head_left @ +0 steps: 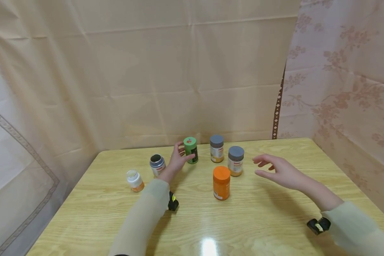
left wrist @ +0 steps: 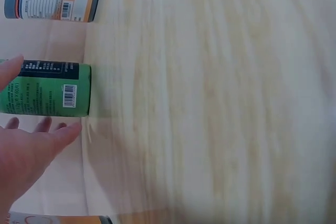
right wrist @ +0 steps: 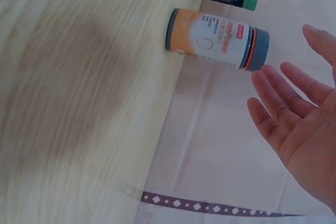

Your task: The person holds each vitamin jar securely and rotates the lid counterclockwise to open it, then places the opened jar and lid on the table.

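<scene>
My left hand (head_left: 176, 161) is around a green jar (head_left: 191, 150) at the back of the table, its thumb in front and its fingers at the left side. In the left wrist view a narrow gap shows between the fingers and the green jar (left wrist: 47, 90). My right hand (head_left: 283, 171) hovers at the right with fingers loosely bent and nothing in them. Nearest to it stands a grey-lidded jar (head_left: 235, 161) with a white and orange label. In the right wrist view, fingertips overlap the grey lid of a jar (right wrist: 218, 38).
A second grey-lidded jar (head_left: 217, 149) stands right of the green one, and an orange jar (head_left: 221, 183) nearer the front. At the left are a lidless jar (head_left: 157, 165) with a dark mouth and a small white bottle (head_left: 135, 180). Curtains (head_left: 179, 71) hang behind the table (head_left: 92, 213).
</scene>
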The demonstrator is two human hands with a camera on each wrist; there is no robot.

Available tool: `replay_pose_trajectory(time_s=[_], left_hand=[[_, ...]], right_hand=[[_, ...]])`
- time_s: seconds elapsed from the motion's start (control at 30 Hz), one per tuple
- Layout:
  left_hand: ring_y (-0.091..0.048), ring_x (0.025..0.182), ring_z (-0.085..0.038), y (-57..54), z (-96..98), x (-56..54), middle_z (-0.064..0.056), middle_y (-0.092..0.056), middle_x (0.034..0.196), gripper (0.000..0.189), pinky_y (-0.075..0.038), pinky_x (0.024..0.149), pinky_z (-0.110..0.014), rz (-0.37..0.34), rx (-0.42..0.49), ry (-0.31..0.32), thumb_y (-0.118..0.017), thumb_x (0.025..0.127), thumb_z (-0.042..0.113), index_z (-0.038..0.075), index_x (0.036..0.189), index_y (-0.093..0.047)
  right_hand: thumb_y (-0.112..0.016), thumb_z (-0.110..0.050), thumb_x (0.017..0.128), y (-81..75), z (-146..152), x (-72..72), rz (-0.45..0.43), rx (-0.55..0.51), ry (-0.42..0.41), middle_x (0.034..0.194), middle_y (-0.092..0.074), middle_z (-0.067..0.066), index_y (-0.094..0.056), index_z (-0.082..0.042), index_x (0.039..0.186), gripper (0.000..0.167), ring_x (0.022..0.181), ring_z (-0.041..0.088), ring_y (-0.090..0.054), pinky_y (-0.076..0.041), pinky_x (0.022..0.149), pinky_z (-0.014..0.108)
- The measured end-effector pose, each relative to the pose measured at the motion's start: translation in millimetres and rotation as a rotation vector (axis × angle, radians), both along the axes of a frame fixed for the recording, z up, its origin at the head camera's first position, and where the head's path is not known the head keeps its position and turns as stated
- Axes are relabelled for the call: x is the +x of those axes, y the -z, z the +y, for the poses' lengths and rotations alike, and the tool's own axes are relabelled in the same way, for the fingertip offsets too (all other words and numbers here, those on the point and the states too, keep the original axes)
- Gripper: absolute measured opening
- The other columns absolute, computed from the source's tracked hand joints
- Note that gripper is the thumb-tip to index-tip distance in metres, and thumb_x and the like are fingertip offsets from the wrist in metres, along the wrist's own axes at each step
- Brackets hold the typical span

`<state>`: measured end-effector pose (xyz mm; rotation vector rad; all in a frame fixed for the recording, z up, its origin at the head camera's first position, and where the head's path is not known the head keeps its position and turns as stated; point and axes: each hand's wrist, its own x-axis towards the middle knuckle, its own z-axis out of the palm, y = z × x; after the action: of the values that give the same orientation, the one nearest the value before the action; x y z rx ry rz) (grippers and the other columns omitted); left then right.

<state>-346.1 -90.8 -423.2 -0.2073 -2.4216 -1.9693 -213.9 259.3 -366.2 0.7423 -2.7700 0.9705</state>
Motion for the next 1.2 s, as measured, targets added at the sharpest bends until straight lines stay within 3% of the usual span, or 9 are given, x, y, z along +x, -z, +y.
replay_pose_trajectory(time_s=[0.17, 0.37, 0.57, 0.77, 1.0, 1.2], left_hand=[[-0.04, 0.13, -0.042, 0.6, -1.0, -4.1, -0.029, -0.04, 0.141, 0.071, -0.035, 0.105, -0.05, -0.049, 0.007, 0.009, -0.07, 0.088, 0.002, 0.003, 0.145, -0.028], [-0.041, 0.129, -0.041, 0.5, 1.5, -8.4, -0.028, -0.04, 0.141, 0.066, -0.036, 0.105, -0.05, -0.056, -0.024, 0.001, -0.068, 0.09, 0.003, 0.0, 0.144, -0.031], [-0.042, 0.128, -0.041, -1.6, 5.2, -5.5, -0.028, -0.041, 0.139, 0.064, -0.037, 0.103, -0.05, -0.062, -0.032, -0.012, -0.068, 0.091, 0.005, 0.0, 0.143, -0.031], [-0.046, 0.125, -0.042, -12.7, 9.8, 0.5, -0.027, -0.044, 0.136, 0.06, -0.04, 0.101, -0.05, -0.012, 0.004, 0.022, -0.067, 0.092, 0.008, 0.002, 0.142, -0.033], [-0.048, 0.124, -0.04, -30.4, 9.8, 11.6, -0.023, -0.047, 0.135, 0.061, -0.041, 0.099, -0.051, 0.024, -0.033, 0.1, -0.068, 0.091, 0.01, 0.007, 0.142, -0.034], [-0.047, 0.124, -0.039, -38.6, -1.5, 21.7, -0.022, -0.046, 0.137, 0.061, -0.04, 0.099, -0.053, 0.039, -0.07, 0.15, -0.067, 0.093, 0.013, 0.011, 0.144, -0.034]], right_hand=[[-0.066, -0.022, 0.094, 2.5, 6.0, 4.9, -0.001, 0.011, 0.012, 0.114, -0.063, 0.01, -0.058, -0.001, 0.123, 0.037, 0.102, 0.028, -0.06, -0.049, 0.08, 0.045], [-0.066, -0.023, 0.094, 3.2, 10.2, 6.3, 0.002, 0.017, 0.023, 0.115, -0.063, 0.012, -0.058, 0.0, 0.124, 0.038, 0.102, 0.029, -0.06, -0.049, 0.08, 0.046], [-0.066, -0.022, 0.094, 4.1, 13.1, 5.1, 0.001, 0.016, 0.022, 0.114, -0.063, 0.011, -0.058, -0.001, 0.123, 0.037, 0.101, 0.028, -0.061, -0.049, 0.08, 0.046], [-0.066, -0.021, 0.095, -0.5, 12.3, 1.9, 0.021, 0.01, 0.016, 0.115, -0.064, 0.01, -0.058, -0.002, 0.124, 0.036, 0.102, 0.028, -0.061, -0.049, 0.08, 0.045], [-0.065, -0.023, 0.095, -15.4, 6.9, -2.9, 0.031, 0.011, 0.01, 0.117, -0.063, 0.011, -0.057, -0.002, 0.127, 0.038, 0.104, 0.029, -0.06, -0.048, 0.083, 0.048], [-0.065, -0.022, 0.095, -28.7, -3.7, -12.2, 0.036, 0.009, -0.005, 0.118, -0.063, 0.012, -0.056, -0.001, 0.127, 0.039, 0.105, 0.031, -0.059, -0.048, 0.084, 0.05]])
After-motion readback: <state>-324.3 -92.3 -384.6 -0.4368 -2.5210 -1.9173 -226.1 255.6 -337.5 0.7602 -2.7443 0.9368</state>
